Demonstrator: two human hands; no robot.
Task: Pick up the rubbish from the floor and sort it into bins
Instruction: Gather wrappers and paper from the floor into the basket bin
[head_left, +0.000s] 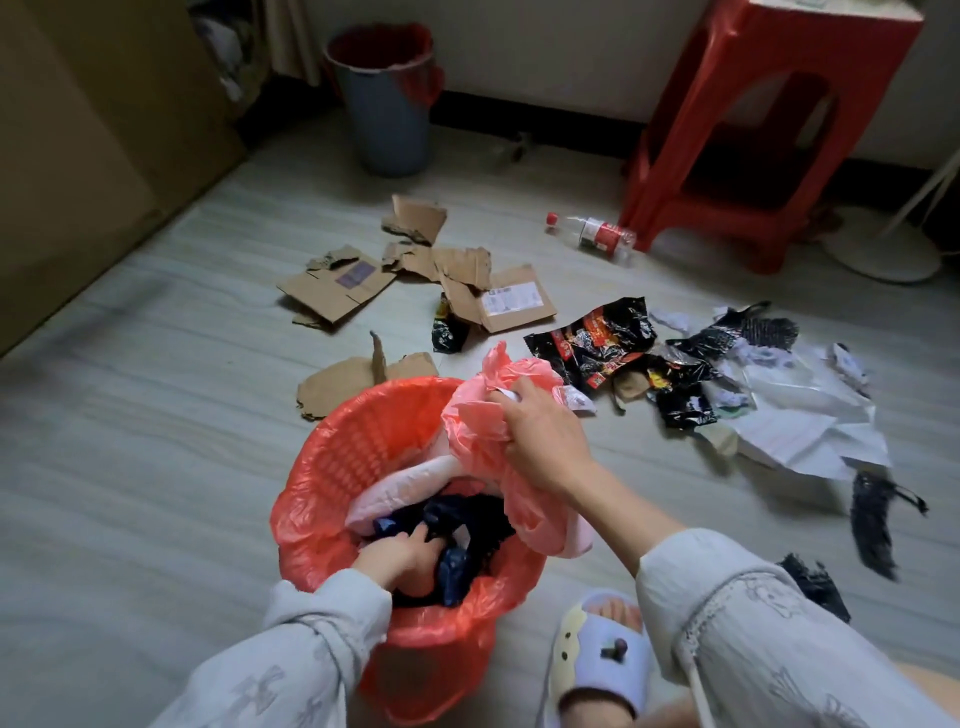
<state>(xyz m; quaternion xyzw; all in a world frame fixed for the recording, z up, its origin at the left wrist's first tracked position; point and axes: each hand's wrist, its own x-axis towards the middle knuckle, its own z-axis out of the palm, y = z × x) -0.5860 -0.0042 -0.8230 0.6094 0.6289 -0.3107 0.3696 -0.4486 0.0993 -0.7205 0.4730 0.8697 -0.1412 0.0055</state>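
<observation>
Packing soft rubbish down into the red-lined basket bin

The left hand (400, 558) is deep in the red-lined basket bin (332, 467), fingers curled among dark plastic wrappers (467, 525); whether that grip holds or only presses I cannot tell. The right hand (540, 441) grips a bunched pink plastic bag (478, 415), closed round it above the bin's far rim. Best to press the wrappers low first, then feed the bag in. Torn cardboard (337, 283), snack packets (597, 338) and a plastic bottle (592, 236) lie on the floor (156, 415) beyond.
</observation>
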